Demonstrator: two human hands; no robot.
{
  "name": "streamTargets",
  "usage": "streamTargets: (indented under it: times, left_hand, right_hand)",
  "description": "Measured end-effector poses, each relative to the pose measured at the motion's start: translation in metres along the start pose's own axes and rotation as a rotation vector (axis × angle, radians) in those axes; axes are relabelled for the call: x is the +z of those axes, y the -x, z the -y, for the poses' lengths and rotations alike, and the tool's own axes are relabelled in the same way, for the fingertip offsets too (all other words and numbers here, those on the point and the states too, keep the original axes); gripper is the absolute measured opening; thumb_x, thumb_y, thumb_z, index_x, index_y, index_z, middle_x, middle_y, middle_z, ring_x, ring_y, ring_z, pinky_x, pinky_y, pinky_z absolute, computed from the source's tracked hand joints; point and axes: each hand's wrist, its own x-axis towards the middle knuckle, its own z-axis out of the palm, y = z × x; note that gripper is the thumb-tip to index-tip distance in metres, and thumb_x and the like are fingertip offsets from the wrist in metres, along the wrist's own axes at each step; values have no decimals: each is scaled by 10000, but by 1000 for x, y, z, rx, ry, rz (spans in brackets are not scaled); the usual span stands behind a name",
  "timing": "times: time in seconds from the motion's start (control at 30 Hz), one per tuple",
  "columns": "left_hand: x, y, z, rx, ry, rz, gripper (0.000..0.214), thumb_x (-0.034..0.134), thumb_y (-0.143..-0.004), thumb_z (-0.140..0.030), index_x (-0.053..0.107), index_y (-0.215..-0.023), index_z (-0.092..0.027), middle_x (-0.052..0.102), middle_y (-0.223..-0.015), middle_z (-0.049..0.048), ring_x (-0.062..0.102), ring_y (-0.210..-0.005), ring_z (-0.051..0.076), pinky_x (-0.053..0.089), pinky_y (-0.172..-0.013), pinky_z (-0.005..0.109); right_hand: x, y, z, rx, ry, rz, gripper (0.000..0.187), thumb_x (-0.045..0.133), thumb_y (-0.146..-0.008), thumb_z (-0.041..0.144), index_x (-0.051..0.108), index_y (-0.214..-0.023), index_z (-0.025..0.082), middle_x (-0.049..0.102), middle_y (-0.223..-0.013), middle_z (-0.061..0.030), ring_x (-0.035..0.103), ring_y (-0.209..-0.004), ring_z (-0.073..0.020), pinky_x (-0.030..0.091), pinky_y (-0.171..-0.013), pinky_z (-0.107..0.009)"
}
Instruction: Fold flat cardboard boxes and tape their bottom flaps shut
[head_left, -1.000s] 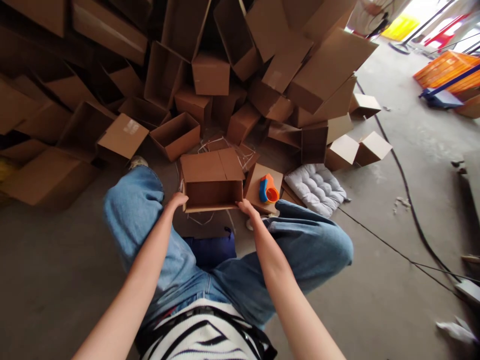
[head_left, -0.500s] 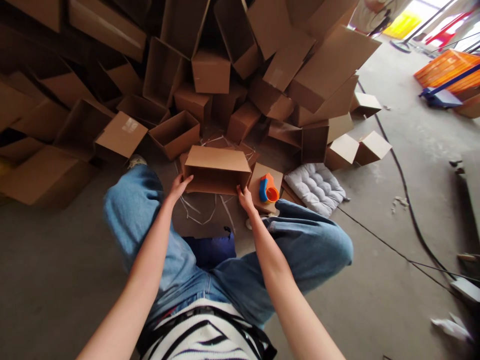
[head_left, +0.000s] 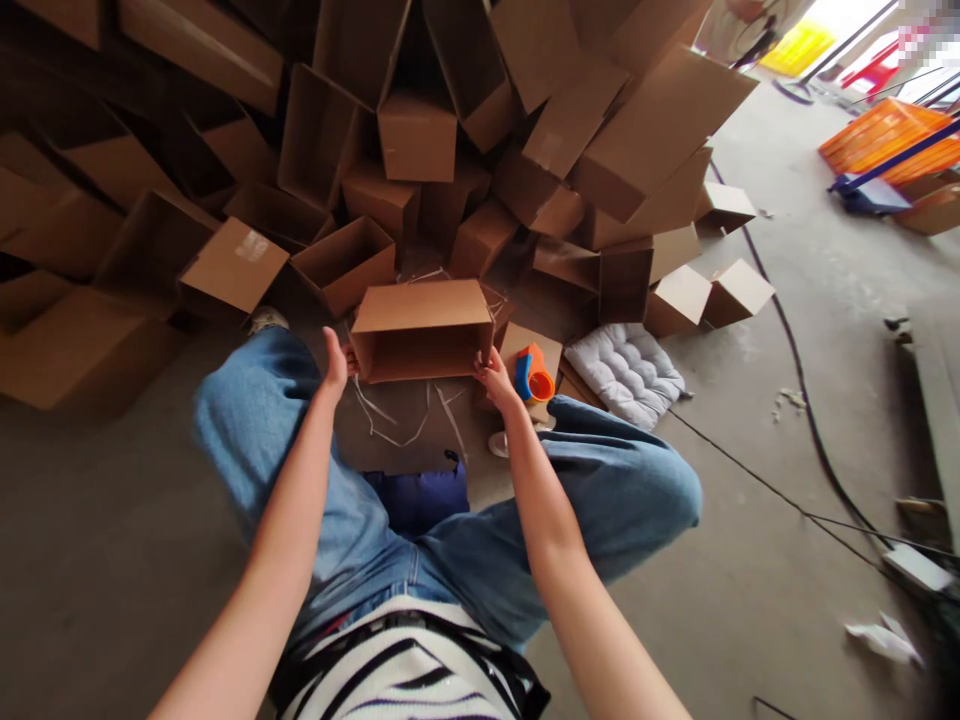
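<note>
An open cardboard box (head_left: 424, 305) stands between my two hands, its open side facing me and its inside bare. My left hand (head_left: 337, 362) is open at the box's left end, thumb raised off the cardboard; its fingertips are partly hidden beside the wall. At the lower right corner, my right hand (head_left: 495, 380) is closed on the box's edge. Just right of that hand, an orange and blue tape dispenser (head_left: 535, 374) rests on a piece of flat cardboard (head_left: 525, 343).
A big heap of cardboard boxes (head_left: 417, 140) rises in front. White strapping strips (head_left: 397, 435) lie on the floor before me. A grey tufted cushion (head_left: 626, 375) is at the right, with a black cable (head_left: 791, 350) beyond it. Farther off stands an orange crate (head_left: 885, 145).
The box has shifted slightly left, and its opening shows more. My left thumb has come off its edge. My right hand keeps its hold.
</note>
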Motion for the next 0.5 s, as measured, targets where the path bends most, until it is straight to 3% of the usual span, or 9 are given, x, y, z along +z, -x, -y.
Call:
streamTargets:
  times: [0.07, 0.13, 0.2, 0.3, 0.4, 0.43, 0.5]
  left_hand:
    - [-3, 3, -4, -52, 69, -4, 971, 112, -876, -876, 720, -1158, -174, 770, -1036, 159, 707, -1128, 331, 545, -965, 461]
    - [-4, 8, -5, -47, 52, -11, 823, 359, -861, -863, 703, -1231, -213, 774, -1096, 131, 721, -1091, 314, 547, -975, 456]
    - [-5, 10, -4, -66, 8, -2, 694, 498, -870, -771, 693, -1262, -232, 779, -1093, 114, 737, -1039, 302, 557, -966, 459]
    - [-5, 9, 0, -114, -48, 54, 625, 504, -914, -693, 704, -1246, -203, 788, -1010, 112, 752, -967, 305, 590, -903, 449]
    - [-9, 3, 2, -70, -112, 94, 636, 495, -922, -706, 708, -1212, -182, 786, -1009, 114, 758, -944, 295, 606, -849, 417]
    - [-11, 2, 3, -39, -123, 94, 644, 505, -914, -715, 701, -1207, -176, 784, -1020, 114, 759, -943, 287, 607, -838, 405]
    - [-15, 0, 3, 20, -109, 89, 631, 570, -886, -706, 679, -1204, -173, 781, -1044, 108, 758, -957, 268, 607, -828, 378]
  right_hand:
    - [-6, 7, 18, 12, -101, 113, 885, 791, -664, 291, 478, -1484, 410, 686, -1301, 40, 651, -1103, -171, 531, -978, -313]
    - [-12, 15, 33, 40, -131, 226, 917, 813, -646, 257, 486, -1479, 457, 664, -1354, 70, 649, -1141, -159, 512, -1011, -296]
    - [-18, 23, 42, 73, -122, 280, 898, 811, -668, 263, 489, -1478, 479, 655, -1376, 82, 638, -1185, -159, 497, -1031, -296]
    - [-24, 29, 47, 125, -106, 272, 752, 750, -776, 337, 501, -1474, 463, 653, -1391, 67, 621, -1234, -183, 500, -1024, -330]
    - [-25, 29, 45, 161, -142, 236, 486, 591, -919, 460, 578, -1402, 404, 661, -1381, 34, 637, -1215, -209, 529, -974, -362]
    - [-26, 29, 45, 180, -155, 228, 447, 516, -954, 522, 606, -1367, 374, 668, -1369, 16, 645, -1199, -216, 540, -950, -362]
    - [-26, 29, 43, 228, -144, 202, 549, 350, -983, 650, 634, -1313, 314, 691, -1324, -28, 657, -1172, -226, 555, -912, -351]
